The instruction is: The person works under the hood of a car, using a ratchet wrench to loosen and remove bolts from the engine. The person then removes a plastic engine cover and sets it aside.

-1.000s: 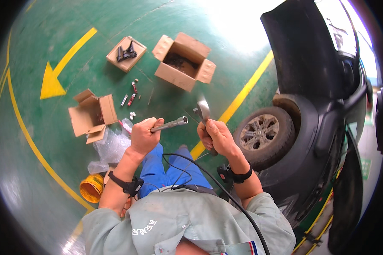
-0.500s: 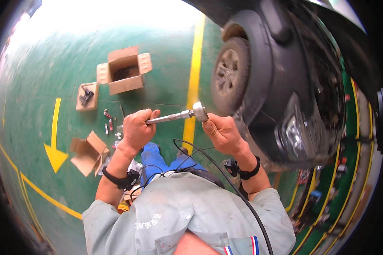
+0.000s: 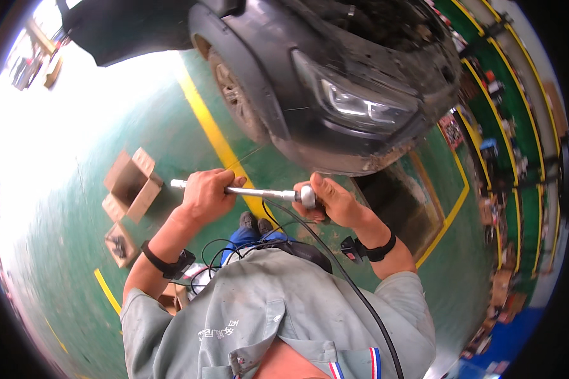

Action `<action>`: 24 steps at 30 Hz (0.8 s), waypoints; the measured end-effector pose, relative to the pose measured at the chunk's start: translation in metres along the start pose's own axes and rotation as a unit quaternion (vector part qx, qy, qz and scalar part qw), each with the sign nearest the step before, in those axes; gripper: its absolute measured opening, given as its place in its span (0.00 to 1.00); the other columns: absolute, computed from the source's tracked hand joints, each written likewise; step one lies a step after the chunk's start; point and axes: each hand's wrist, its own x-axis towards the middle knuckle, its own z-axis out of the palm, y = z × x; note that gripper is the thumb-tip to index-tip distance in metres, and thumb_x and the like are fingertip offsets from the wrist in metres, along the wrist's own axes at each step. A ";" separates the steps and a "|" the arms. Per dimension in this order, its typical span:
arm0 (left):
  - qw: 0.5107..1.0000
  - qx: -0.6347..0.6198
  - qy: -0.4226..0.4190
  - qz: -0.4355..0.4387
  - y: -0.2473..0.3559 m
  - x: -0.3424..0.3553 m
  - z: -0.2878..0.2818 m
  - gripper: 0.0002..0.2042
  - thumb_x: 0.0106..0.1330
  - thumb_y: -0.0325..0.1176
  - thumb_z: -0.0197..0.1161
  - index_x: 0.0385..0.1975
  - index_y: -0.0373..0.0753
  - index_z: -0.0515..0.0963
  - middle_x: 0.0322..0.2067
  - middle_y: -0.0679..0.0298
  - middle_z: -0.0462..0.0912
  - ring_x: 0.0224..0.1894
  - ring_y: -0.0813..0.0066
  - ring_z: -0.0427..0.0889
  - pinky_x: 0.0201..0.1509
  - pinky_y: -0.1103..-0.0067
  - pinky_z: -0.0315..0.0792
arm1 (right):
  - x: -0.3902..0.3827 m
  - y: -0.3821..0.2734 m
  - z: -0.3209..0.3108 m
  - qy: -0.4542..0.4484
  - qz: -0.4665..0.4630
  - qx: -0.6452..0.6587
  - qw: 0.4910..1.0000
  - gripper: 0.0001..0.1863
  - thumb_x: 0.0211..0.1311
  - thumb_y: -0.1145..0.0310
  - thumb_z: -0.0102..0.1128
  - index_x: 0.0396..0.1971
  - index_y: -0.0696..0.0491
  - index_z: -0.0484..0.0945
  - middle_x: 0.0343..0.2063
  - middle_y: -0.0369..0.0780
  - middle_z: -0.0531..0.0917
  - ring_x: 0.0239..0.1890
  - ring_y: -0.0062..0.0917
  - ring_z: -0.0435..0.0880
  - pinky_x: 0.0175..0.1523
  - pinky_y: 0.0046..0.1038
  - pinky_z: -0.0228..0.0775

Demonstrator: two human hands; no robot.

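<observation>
A chrome ratchet wrench (image 3: 265, 193) lies almost level across the front of my body. My left hand (image 3: 207, 194) is closed around its handle, and the handle's end sticks out beyond the fist. At the wrench's round head, my right hand (image 3: 336, 203) grips with the thumb raised alongside and the fingers curled behind. Part of the head is hidden by those fingers, so I cannot tell whether a socket is fitted. Ahead of both hands, and apart from the wrench, stands a dark car (image 3: 335, 95) with its headlight and front wheel in view.
An opened cardboard box (image 3: 131, 189) and a smaller box with a dark part (image 3: 119, 245) sit on the green floor at left. A dark floor pit (image 3: 392, 218) lies right of my hands. Loaded shelves (image 3: 512, 126) line the right. A black cable (image 3: 335, 262) crosses my front.
My view has turned to the right, so the car's front now stands ahead and the boxes sit lower left. The wrench has tilted to nearly level, still in both hands.
</observation>
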 end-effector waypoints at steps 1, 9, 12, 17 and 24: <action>1.000 -0.004 -0.012 0.021 0.005 0.008 0.006 0.17 0.69 0.37 0.66 0.20 0.36 0.73 0.21 0.52 0.76 0.26 0.44 0.77 0.29 0.57 0.69 | -0.010 0.001 -0.004 -0.006 -0.004 0.011 1.000 0.41 0.77 0.29 0.31 0.37 0.56 0.77 0.20 0.30 0.67 0.21 0.13 0.60 0.27 0.21 0.52; 0.981 -0.043 -0.147 0.118 0.031 0.050 0.044 0.20 0.72 0.43 0.64 0.20 0.37 0.76 0.21 0.52 0.80 0.27 0.43 0.81 0.30 0.57 0.73 | -0.080 0.011 0.002 0.048 -0.013 0.119 0.992 0.34 0.78 0.37 0.44 0.48 0.58 0.77 0.27 0.30 0.68 0.27 0.14 0.61 0.33 0.19 0.55; 0.972 -0.054 -0.172 0.150 0.035 0.062 0.054 0.19 0.72 0.42 0.64 0.21 0.37 0.76 0.22 0.52 0.80 0.27 0.43 0.80 0.30 0.57 0.73 | -0.088 0.016 0.009 0.098 -0.020 0.125 0.987 0.33 0.78 0.39 0.45 0.48 0.59 0.78 0.24 0.29 0.67 0.26 0.13 0.61 0.32 0.19 0.55; 0.959 -0.100 -0.168 0.203 0.047 0.084 0.072 0.16 0.69 0.38 0.67 0.21 0.36 0.75 0.21 0.52 0.77 0.26 0.42 0.78 0.28 0.58 0.69 | -0.099 0.015 0.021 0.164 -0.063 0.105 0.979 0.33 0.79 0.40 0.45 0.46 0.59 0.79 0.22 0.28 0.66 0.23 0.12 0.60 0.31 0.18 0.54; 0.934 -0.147 -0.216 0.242 0.095 0.108 0.102 0.14 0.66 0.36 0.69 0.22 0.36 0.76 0.22 0.52 0.78 0.28 0.43 0.79 0.30 0.59 0.71 | -0.165 0.022 0.012 0.385 0.018 -0.137 0.913 0.18 0.68 0.55 0.70 0.43 0.55 0.81 0.22 0.32 0.74 0.26 0.15 0.71 0.32 0.23 0.63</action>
